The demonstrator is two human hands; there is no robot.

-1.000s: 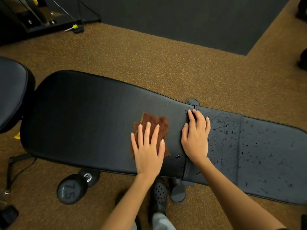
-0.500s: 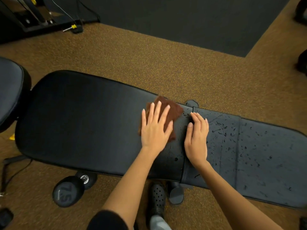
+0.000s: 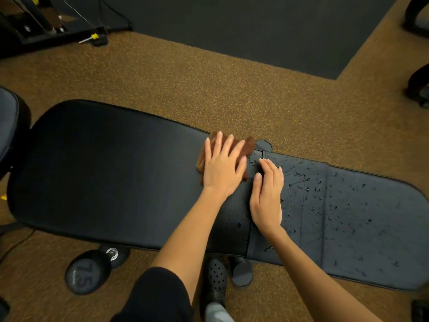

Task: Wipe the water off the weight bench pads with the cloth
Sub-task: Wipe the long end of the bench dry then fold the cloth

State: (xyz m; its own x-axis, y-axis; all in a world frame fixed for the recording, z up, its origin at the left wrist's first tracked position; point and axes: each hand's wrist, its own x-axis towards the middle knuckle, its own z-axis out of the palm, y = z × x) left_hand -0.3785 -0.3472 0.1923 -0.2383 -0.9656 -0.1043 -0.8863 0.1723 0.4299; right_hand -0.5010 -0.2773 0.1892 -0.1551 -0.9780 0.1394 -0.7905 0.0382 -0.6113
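A black weight bench lies across the view, with a long back pad (image 3: 111, 173) on the left and a seat pad (image 3: 362, 219) on the right. Water drops cover the seat pad and a few sit near the gap between the pads. My left hand (image 3: 222, 168) presses flat on a brown cloth (image 3: 248, 145) at the far edge of the back pad, near the gap. Most of the cloth is hidden under the palm. My right hand (image 3: 267, 194) lies flat on the left end of the seat pad, fingers together, holding nothing.
A dumbbell (image 3: 90, 270) marked 7.5 lies on the brown floor under the near edge of the bench. My black shoe (image 3: 216, 282) stands beside a bench foot (image 3: 241, 273). Another black pad (image 3: 9, 126) is at the left edge. A machine frame (image 3: 53, 31) stands at the far left.
My left hand has slid the cloth away from me and to the right, from the middle of the back pad to its far edge by the gap. The right hand has stayed nearly in place.
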